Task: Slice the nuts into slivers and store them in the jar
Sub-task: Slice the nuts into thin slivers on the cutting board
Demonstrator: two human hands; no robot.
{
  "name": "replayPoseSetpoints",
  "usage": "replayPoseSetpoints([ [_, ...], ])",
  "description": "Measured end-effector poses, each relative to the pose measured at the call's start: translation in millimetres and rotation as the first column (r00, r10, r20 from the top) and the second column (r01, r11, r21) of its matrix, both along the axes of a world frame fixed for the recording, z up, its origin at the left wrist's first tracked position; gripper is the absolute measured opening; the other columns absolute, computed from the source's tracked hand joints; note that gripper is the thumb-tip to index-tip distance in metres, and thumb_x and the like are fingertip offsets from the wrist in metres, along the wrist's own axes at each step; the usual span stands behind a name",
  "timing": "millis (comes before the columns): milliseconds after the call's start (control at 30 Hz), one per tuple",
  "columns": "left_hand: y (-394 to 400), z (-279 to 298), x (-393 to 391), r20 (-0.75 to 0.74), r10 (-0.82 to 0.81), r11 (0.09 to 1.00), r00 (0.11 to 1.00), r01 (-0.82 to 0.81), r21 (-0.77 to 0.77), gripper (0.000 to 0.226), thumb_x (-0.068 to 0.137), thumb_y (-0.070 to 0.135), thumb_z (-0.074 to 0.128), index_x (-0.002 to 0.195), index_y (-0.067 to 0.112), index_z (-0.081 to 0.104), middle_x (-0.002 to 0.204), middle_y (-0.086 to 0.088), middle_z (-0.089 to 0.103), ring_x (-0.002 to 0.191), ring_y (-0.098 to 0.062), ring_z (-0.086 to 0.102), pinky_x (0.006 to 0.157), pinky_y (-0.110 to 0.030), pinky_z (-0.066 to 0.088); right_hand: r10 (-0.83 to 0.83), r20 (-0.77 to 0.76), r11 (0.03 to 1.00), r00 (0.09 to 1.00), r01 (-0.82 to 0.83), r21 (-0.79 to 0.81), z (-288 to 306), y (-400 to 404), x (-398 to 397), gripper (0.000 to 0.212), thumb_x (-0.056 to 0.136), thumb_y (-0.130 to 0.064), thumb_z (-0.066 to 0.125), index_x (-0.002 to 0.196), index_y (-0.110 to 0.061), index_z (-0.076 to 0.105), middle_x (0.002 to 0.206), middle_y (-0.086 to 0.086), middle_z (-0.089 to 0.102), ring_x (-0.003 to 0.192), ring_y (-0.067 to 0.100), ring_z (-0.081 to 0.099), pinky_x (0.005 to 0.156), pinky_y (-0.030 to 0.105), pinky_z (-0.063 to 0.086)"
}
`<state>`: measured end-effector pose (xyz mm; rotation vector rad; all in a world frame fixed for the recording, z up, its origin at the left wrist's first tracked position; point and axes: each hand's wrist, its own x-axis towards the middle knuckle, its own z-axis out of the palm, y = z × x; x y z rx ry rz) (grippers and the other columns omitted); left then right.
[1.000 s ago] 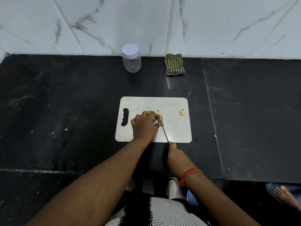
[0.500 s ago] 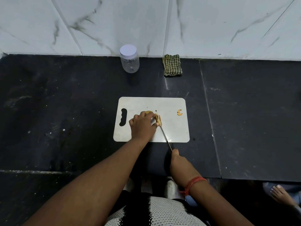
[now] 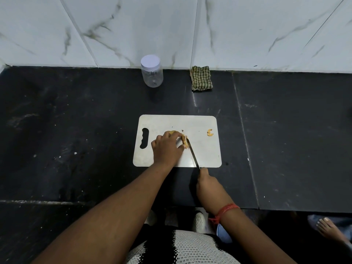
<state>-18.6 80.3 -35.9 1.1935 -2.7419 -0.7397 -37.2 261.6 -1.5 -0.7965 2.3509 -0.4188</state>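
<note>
Surroundings: lidded jar [image 3: 152, 74] and checked cloth [image 3: 201, 78] stood by the wall; a lone nut [image 3: 210, 132] lay apart.
Left hand [image 3: 167, 146]: curled fingers pinned nuts [image 3: 184, 141] on the cutting board [image 3: 204, 149].
Right hand [image 3: 206, 184]: gripped the knife [image 3: 192, 152], blade against the nuts.

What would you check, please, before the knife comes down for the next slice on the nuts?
1. Left hand holds the nuts steady on the cutting board: ok.
2. Fingertips clear of the blade: cannot tell, they sit very close to it.
3. Right hand grips the knife handle firmly: ok.
4. Blade rests against the nuts at the cut line: ok.
5. Jar ready to receive slivers: not ok, its lid is on and it stands far back by the wall.
6. Stray nut piece lies on the board, apart from the cut: ok.
</note>
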Motion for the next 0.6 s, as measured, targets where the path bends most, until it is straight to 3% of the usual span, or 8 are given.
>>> replayPoseSetpoints([
  [133, 2, -1, -1, -0.001, 0.007, 1.000, 1.000, -0.007, 0.000, 0.035, 0.090, 0.041, 0.066, 0.124, 0.043, 0.058, 0.133, 0.011, 0.055, 0.121, -0.022, 0.048, 0.101, -0.039, 0.029, 0.000, 0.001, 1.000, 1.000, 0.000, -0.021, 1, -15, -9, 0.014, 0.091, 0.001, 0.034, 0.093, -0.012, 0.032, 0.066, 0.002, 0.043, 0.055, 0.020, 0.042, 0.057, 0.034, 0.033],
  [367, 2, -2, 1, 0.006, -0.016, 0.999, 1.000, 0.016, -0.038, 0.035, 0.091, 0.042, 0.064, 0.126, 0.042, 0.058, 0.136, 0.009, 0.054, 0.121, -0.024, 0.048, 0.101, -0.039, 0.030, 0.024, 0.018, 1.000, 1.000, -0.024, -0.020, 11, -40, -30, 0.013, 0.090, 0.003, 0.033, 0.095, -0.009, 0.034, 0.069, 0.006, 0.050, 0.060, 0.025, 0.048, 0.049, 0.033, 0.030],
  [600, 1, -1, 1, 0.021, -0.023, 0.999, 1.000, 0.024, -0.038, 0.037, 0.092, 0.042, 0.063, 0.129, 0.040, 0.056, 0.138, 0.006, 0.053, 0.122, -0.025, 0.047, 0.102, -0.040, 0.029, 0.090, 0.050, 0.993, 0.995, -0.093, 0.068, 24, -62, -49, 0.014, 0.091, -0.003, 0.036, 0.103, -0.009, 0.039, 0.079, 0.007, 0.051, 0.075, 0.029, 0.052, 0.065, 0.034, 0.039],
])
